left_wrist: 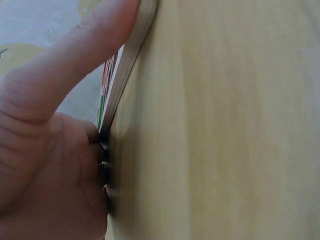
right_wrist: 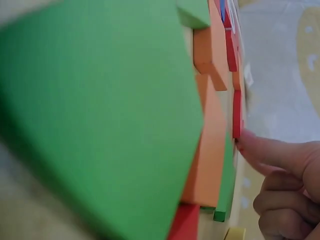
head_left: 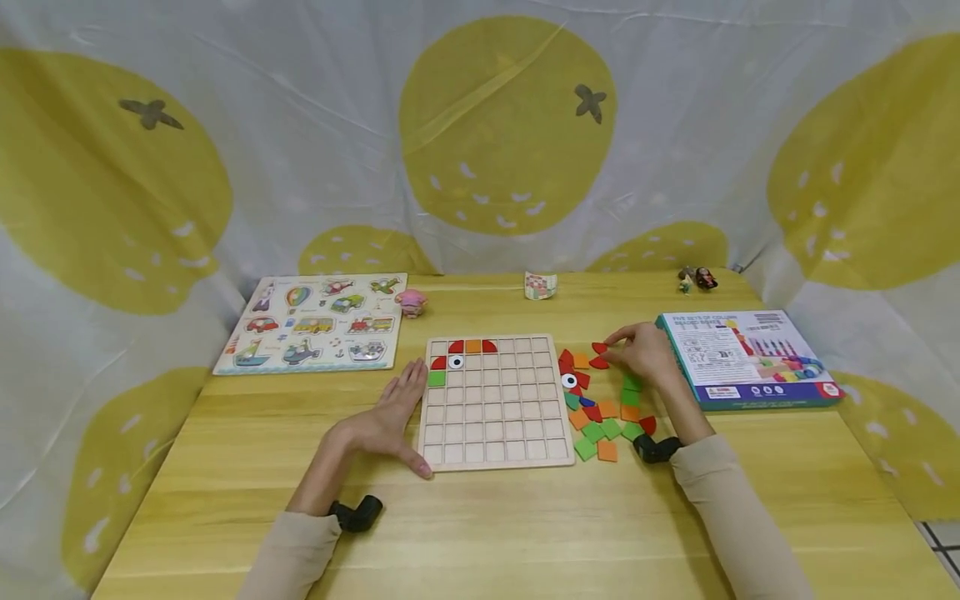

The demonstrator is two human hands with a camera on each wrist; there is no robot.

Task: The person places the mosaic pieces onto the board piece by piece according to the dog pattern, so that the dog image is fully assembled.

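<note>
A square wooden grid board (head_left: 497, 408) lies on the table, with several tiles in its upper left: red quarter-circles, an orange square (head_left: 473, 346), a white eye tile (head_left: 455, 362) and a green square (head_left: 437, 378). My left hand (head_left: 382, 421) rests along the board's left edge, fingers extended and thumb at the lower left corner. In the left wrist view the thumb (left_wrist: 75, 55) lies against the board's side. To the right of the board, my right hand (head_left: 643, 354) pinches a red quarter-circle tile (head_left: 598, 347) between thumb and index finger, with another red tile (head_left: 598, 362) just below.
Loose green, orange, red and blue tiles (head_left: 610, 428) spread right of the board. A boxed bead set (head_left: 750, 358) stands at the right, a vehicle picture puzzle (head_left: 311, 323) at the left. A pink figurine (head_left: 411, 302), a small paper (head_left: 540, 286) and small figures (head_left: 705, 278) lie at the back.
</note>
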